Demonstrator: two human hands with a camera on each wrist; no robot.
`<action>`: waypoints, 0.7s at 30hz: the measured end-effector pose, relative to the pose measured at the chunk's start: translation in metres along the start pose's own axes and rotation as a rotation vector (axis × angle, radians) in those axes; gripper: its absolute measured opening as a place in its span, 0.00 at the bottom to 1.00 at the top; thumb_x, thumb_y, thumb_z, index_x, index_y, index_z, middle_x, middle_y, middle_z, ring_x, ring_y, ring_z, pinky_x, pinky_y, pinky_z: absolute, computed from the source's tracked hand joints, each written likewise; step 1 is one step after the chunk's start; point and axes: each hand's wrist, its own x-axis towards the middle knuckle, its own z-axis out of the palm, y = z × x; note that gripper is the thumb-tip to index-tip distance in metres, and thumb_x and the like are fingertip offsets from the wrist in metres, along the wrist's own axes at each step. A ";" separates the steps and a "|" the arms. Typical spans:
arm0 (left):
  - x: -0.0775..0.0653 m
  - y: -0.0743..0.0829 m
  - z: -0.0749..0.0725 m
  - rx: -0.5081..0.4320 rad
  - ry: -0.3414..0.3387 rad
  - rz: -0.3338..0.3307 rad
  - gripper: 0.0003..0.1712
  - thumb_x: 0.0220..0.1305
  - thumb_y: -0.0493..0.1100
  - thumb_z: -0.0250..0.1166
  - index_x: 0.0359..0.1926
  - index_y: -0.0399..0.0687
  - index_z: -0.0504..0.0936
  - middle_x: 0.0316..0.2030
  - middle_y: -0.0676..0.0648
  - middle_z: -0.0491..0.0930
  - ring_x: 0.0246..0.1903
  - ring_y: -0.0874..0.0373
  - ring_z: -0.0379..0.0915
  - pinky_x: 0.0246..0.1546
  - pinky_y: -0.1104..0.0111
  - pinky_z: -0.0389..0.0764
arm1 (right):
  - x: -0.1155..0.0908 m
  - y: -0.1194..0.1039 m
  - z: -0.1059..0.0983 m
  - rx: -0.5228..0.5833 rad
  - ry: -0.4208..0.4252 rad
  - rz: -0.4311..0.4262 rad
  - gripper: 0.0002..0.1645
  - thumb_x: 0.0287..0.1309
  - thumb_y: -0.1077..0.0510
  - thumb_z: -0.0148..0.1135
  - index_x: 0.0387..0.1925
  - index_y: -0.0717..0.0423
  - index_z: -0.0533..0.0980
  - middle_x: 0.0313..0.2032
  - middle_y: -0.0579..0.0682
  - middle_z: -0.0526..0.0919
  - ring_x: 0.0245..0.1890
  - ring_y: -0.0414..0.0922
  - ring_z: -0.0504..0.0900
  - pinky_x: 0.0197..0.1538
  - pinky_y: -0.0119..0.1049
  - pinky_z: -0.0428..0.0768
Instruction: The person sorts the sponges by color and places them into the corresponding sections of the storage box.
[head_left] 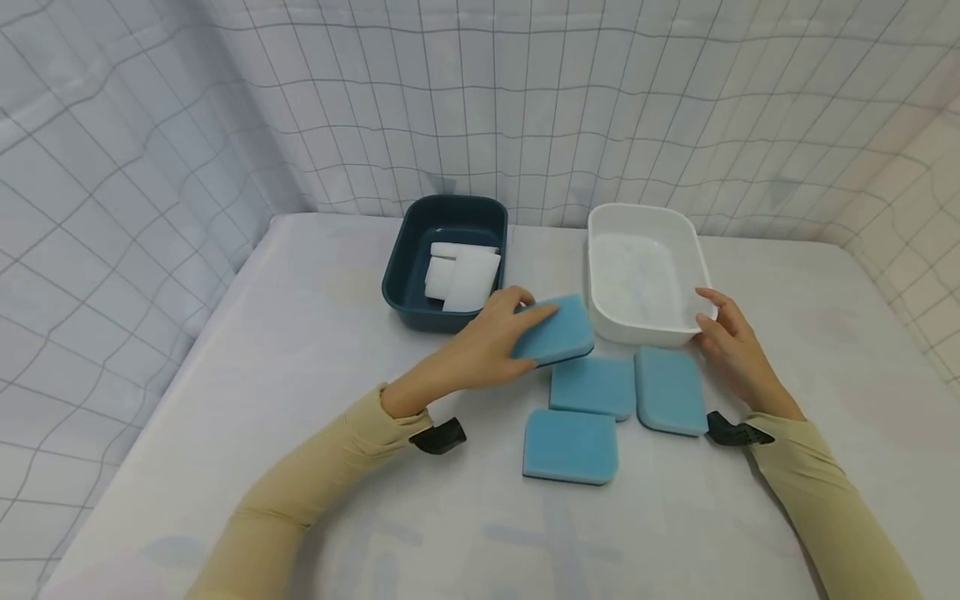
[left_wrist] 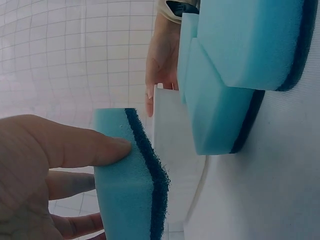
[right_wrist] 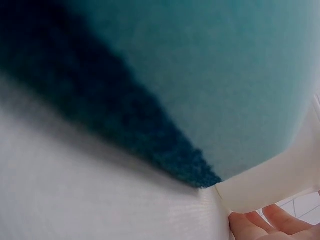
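Note:
My left hand holds a blue sponge with a dark scouring layer underneath, pinched between thumb and fingers. The sponge is tilted above the table, just left of the white plastic container. In the left wrist view, the thumb presses one edge of that held sponge. At the container's near right corner, my right hand grips the rim. Three more blue sponges lie nearby: one partly beneath the held one, another sponge by the container, and a sponge nearest me.
A dark teal container stands at the back left with several white sponge-like blocks inside. Grid-patterned white curtains hang behind and beside the white table. A black strap sits at the left wrist.

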 end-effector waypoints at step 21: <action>0.070 0.017 -0.001 -0.050 -0.066 0.020 0.37 0.58 0.43 0.66 0.68 0.46 0.63 0.61 0.40 0.65 0.57 0.48 0.62 0.57 0.61 0.71 | -0.002 -0.001 0.000 -0.075 0.026 0.015 0.27 0.71 0.55 0.43 0.69 0.44 0.55 0.64 0.55 0.56 0.50 0.28 0.69 0.48 0.12 0.72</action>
